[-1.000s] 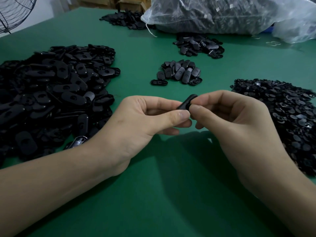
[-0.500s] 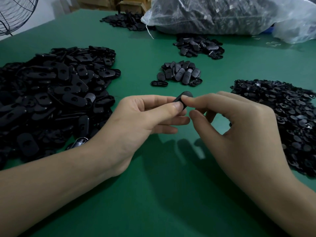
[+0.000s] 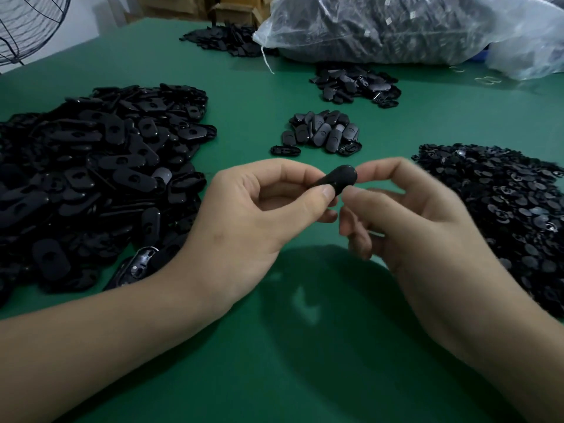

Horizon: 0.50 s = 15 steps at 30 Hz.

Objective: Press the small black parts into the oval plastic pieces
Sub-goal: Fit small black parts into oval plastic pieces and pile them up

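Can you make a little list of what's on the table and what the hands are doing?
left hand: pinches an oval piece
right hand: blurred, fingertip at that piece's end
left of hands: big pile of oval pieces
right of hands: small parts, heaped
middle: small heap of oval pieces
back: clear bag
table: green
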Each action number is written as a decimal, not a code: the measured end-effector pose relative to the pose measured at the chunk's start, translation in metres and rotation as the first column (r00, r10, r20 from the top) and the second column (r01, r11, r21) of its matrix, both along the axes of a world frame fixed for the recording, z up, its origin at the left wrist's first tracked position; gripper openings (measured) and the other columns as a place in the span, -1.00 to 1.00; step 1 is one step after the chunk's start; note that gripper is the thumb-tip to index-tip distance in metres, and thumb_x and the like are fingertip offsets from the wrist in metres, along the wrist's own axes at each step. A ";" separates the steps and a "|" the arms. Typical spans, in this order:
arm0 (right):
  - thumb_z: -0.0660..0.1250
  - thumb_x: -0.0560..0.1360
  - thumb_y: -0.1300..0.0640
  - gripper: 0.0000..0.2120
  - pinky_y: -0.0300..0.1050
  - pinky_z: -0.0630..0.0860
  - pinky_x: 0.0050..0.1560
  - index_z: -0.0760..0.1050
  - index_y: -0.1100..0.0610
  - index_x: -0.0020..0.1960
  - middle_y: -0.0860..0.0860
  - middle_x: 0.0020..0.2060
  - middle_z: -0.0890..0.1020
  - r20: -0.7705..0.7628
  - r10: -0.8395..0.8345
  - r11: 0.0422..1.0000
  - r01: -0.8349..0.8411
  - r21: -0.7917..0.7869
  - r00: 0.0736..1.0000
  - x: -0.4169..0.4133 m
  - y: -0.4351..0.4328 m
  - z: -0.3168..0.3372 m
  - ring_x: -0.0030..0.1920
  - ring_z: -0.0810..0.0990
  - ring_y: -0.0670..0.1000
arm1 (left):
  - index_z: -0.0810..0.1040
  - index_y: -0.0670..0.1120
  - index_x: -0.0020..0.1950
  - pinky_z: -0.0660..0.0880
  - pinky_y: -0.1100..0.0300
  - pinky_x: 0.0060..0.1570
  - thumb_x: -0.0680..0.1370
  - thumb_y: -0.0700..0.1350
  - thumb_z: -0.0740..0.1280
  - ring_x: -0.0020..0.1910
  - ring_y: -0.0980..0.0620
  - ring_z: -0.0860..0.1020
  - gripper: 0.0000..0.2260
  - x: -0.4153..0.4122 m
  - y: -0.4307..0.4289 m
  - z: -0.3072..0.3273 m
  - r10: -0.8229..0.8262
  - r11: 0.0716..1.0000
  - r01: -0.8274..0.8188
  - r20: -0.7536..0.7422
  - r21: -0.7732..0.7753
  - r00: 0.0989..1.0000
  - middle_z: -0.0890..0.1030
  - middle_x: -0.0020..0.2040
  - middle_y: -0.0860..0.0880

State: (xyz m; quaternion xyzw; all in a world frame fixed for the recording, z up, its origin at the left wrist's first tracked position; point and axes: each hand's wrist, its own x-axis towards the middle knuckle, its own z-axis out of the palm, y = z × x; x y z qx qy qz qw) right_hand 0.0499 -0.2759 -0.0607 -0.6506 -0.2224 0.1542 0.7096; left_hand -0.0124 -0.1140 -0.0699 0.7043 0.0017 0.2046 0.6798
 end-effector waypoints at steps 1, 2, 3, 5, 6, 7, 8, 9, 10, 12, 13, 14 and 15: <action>0.42 0.48 0.14 -0.88 -0.19 0.42 -0.37 0.57 0.12 0.01 0.08 -0.37 0.60 -0.074 0.055 0.998 -0.053 0.033 0.996 -0.001 0.002 -0.001 -0.38 0.44 0.02 | 0.70 -0.13 -0.06 0.52 0.43 -0.21 0.54 -0.26 0.46 -0.22 0.15 0.71 -0.94 0.000 -0.001 0.000 0.005 1.000 -0.006 0.031 0.024 0.999 0.75 -0.19 -0.02; 0.41 0.47 0.13 -0.89 -0.22 0.42 -0.38 0.58 0.12 -0.02 0.09 -0.36 0.60 -0.128 0.105 0.993 -0.097 0.068 0.986 -0.002 0.003 -0.001 -0.39 0.43 0.01 | 0.70 -0.12 -0.06 0.53 0.41 -0.18 0.54 -0.27 0.46 -0.22 0.17 0.69 -0.94 0.000 -0.001 0.000 0.012 0.998 -0.015 0.055 0.056 0.998 0.75 -0.20 -0.03; 0.41 0.47 0.15 -0.89 -0.24 0.42 -0.38 0.58 0.13 -0.02 0.09 -0.35 0.60 -0.169 0.145 0.986 -0.129 0.104 0.975 -0.002 0.003 -0.001 -0.39 0.42 0.00 | 0.70 -0.09 -0.06 0.56 0.35 -0.15 0.54 -0.26 0.47 -0.21 0.16 0.68 -0.92 0.000 -0.001 0.000 0.020 0.996 -0.026 0.071 0.090 0.997 0.75 -0.20 -0.02; 0.40 0.46 0.19 -0.90 -0.24 0.44 -0.36 0.56 0.16 -0.03 0.10 -0.33 0.60 -0.221 0.198 0.973 -0.164 0.165 0.955 -0.001 0.003 -0.001 -0.39 0.44 -0.02 | 0.71 -0.01 -0.08 0.63 0.15 -0.10 0.53 -0.19 0.48 -0.18 0.13 0.69 -0.92 -0.001 -0.001 -0.001 0.046 0.987 -0.057 0.078 0.148 0.996 0.74 -0.19 0.01; 0.40 0.46 0.20 -0.90 -0.24 0.45 -0.35 0.56 0.16 -0.03 0.10 -0.32 0.60 -0.239 0.217 0.966 -0.174 0.188 0.946 -0.001 0.002 -0.002 -0.38 0.45 -0.02 | 0.71 0.02 -0.08 0.62 0.04 -0.07 0.52 -0.16 0.48 -0.17 0.12 0.69 -0.93 -0.001 -0.001 -0.001 0.065 0.981 -0.078 0.078 0.177 0.995 0.74 -0.19 0.03; 0.40 0.45 0.21 -0.90 -0.23 0.46 -0.34 0.56 0.16 -0.04 0.09 -0.32 0.60 -0.256 0.234 0.961 -0.183 0.210 0.938 0.000 0.002 -0.002 -0.38 0.46 -0.03 | 0.71 0.04 -0.08 0.61 -0.01 -0.05 0.51 -0.14 0.48 -0.16 0.12 0.69 -0.93 -0.001 -0.001 0.000 0.083 0.973 -0.098 0.083 0.210 0.993 0.74 -0.19 0.05; 0.40 0.44 0.21 -0.90 -0.23 0.47 -0.33 0.57 0.16 -0.05 0.09 -0.31 0.61 -0.274 0.249 0.955 -0.188 0.230 0.929 0.000 0.002 -0.002 -0.39 0.46 -0.03 | 0.71 0.05 -0.07 0.60 0.00 -0.06 0.51 -0.13 0.48 -0.16 0.13 0.69 -0.93 -0.001 -0.002 0.000 0.097 0.963 -0.118 0.094 0.243 0.991 0.74 -0.19 0.08; 0.40 0.43 0.21 -0.91 -0.23 0.47 -0.33 0.58 0.15 -0.06 0.09 -0.32 0.61 -0.288 0.260 0.950 -0.191 0.247 0.922 0.001 0.002 -0.002 -0.39 0.47 -0.04 | 0.70 0.06 -0.07 0.60 0.02 -0.07 0.51 -0.13 0.48 -0.16 0.15 0.69 -0.92 -0.001 -0.002 0.001 0.108 0.953 -0.134 0.108 0.270 0.988 0.73 -0.19 0.10; 0.41 0.42 0.21 -0.92 -0.23 0.47 -0.34 0.59 0.14 -0.08 0.09 -0.32 0.61 -0.298 0.271 0.945 -0.194 0.263 0.915 0.001 0.003 -0.003 -0.39 0.47 -0.04 | 0.70 0.07 -0.07 0.60 0.05 -0.07 0.51 -0.14 0.48 -0.15 0.15 0.70 -0.91 -0.001 -0.002 0.002 0.115 0.946 -0.146 0.120 0.289 0.986 0.73 -0.19 0.11; 0.44 0.39 0.19 -0.93 -0.23 0.47 -0.35 0.62 0.11 -0.12 0.09 -0.32 0.61 -0.306 0.289 0.935 -0.200 0.292 0.907 0.003 0.004 -0.005 -0.40 0.47 -0.04 | 0.69 0.08 -0.06 0.60 0.06 -0.06 0.51 -0.14 0.48 -0.14 0.14 0.70 -0.89 -0.001 -0.001 0.002 0.121 0.936 -0.159 0.137 0.313 0.983 0.73 -0.18 0.12; 0.45 0.37 0.17 -0.93 -0.23 0.46 -0.35 0.62 0.10 -0.14 0.09 -0.32 0.60 -0.307 0.298 0.931 -0.205 0.302 0.904 0.003 0.005 -0.005 -0.40 0.47 -0.04 | 0.69 0.08 -0.06 0.61 0.05 -0.05 0.52 -0.14 0.48 -0.14 0.13 0.71 -0.89 -0.001 -0.001 0.002 0.121 0.931 -0.163 0.144 0.327 0.982 0.73 -0.18 0.12; 0.45 0.36 0.17 -0.93 -0.23 0.46 -0.35 0.63 0.10 -0.15 0.08 -0.32 0.60 -0.309 0.305 0.928 -0.209 0.309 0.901 0.004 0.005 -0.006 -0.40 0.47 -0.04 | 0.69 0.08 -0.05 0.61 0.04 -0.04 0.52 -0.14 0.48 -0.13 0.12 0.71 -0.89 -0.001 -0.001 0.002 0.120 0.923 -0.166 0.151 0.346 0.981 0.73 -0.17 0.12; 0.46 0.36 0.16 -0.92 -0.23 0.46 -0.35 0.63 0.09 -0.15 0.08 -0.32 0.60 -0.312 0.313 0.925 -0.214 0.313 0.897 0.005 0.004 -0.006 -0.40 0.48 -0.05 | 0.69 0.08 -0.04 0.61 0.03 -0.03 0.53 -0.15 0.48 -0.13 0.11 0.71 -0.89 -0.002 -0.001 0.002 0.119 0.913 -0.172 0.160 0.369 0.980 0.73 -0.17 0.13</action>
